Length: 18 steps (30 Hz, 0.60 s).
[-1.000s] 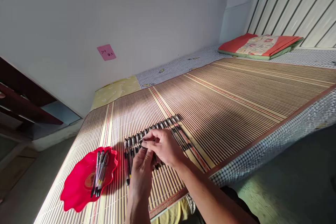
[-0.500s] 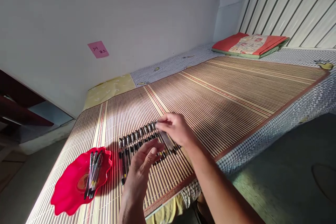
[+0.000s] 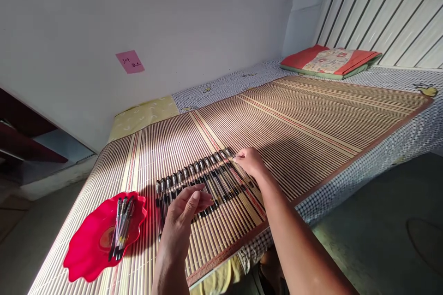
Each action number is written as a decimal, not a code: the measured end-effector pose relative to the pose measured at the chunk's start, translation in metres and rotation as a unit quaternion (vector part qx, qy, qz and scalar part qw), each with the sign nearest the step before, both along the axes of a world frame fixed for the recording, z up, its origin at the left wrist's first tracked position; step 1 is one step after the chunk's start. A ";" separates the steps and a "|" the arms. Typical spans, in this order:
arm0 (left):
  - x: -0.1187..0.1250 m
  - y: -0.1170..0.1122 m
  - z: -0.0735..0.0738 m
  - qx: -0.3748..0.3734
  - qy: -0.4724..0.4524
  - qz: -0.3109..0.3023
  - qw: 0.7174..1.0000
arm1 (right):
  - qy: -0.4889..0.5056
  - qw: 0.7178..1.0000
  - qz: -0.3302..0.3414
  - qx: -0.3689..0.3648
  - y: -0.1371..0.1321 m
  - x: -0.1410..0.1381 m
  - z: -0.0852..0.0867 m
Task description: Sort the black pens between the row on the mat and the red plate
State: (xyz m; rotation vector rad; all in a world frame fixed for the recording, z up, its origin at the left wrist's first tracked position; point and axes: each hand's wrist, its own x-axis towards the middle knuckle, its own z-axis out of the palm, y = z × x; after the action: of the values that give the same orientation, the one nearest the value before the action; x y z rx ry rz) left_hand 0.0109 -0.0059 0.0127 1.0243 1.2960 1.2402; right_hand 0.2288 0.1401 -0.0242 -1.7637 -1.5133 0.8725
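Observation:
Several black-capped pens (image 3: 207,179) lie side by side in a slanting row on the slatted mat (image 3: 297,120). My right hand (image 3: 249,162) is at the far right end of this row, thumb and fingers pinched on the upper end of a pen. Over the lower middle of the row hovers my left hand (image 3: 185,205), loosely curved, with no held thing visible; it hides parts of the pens beneath. To its left a red wavy-edged plate (image 3: 83,249) holds a small bunch of pens (image 3: 122,228).
The mat covers a bed with a checked sheet (image 3: 408,124). A folded red and floral quilt (image 3: 328,61) lies at the far end, before a white slatted headboard (image 3: 374,14). A pink note (image 3: 130,61) is stuck on the wall. The bed's front edge drops to the floor.
My right hand has moved right and slightly up along the row, uncovering more pens at that end. The left hand stays nearly in place above the row.

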 end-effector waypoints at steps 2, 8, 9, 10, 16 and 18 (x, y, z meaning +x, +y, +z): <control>0.000 0.001 0.000 -0.004 0.003 -0.001 1.000 | -0.015 1.000 0.000 -0.009 0.002 -0.002 -0.004; -0.002 0.001 -0.004 0.003 0.004 -0.016 1.000 | -0.066 0.998 -0.002 -0.014 0.006 -0.006 -0.012; -0.003 0.001 -0.006 0.006 0.006 -0.017 1.000 | -0.072 0.997 0.000 -0.013 0.007 -0.006 -0.013; -0.003 0.001 -0.008 0.009 0.009 -0.019 1.000 | -0.078 0.997 0.003 -0.012 0.007 -0.006 -0.014; -0.006 0.001 -0.015 0.014 0.024 -0.020 0.999 | -0.106 0.994 0.016 -0.012 0.002 -0.003 -0.011; -0.007 0.001 -0.015 0.014 0.025 -0.018 0.999 | -0.122 0.992 0.022 -0.016 -0.003 0.002 -0.009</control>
State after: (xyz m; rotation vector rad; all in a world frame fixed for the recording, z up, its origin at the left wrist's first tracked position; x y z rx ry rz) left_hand 0.0041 -0.0048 -0.0022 1.1007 1.2970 1.2142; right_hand 0.2306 0.1370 -0.0333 -1.9222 -1.7072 0.7257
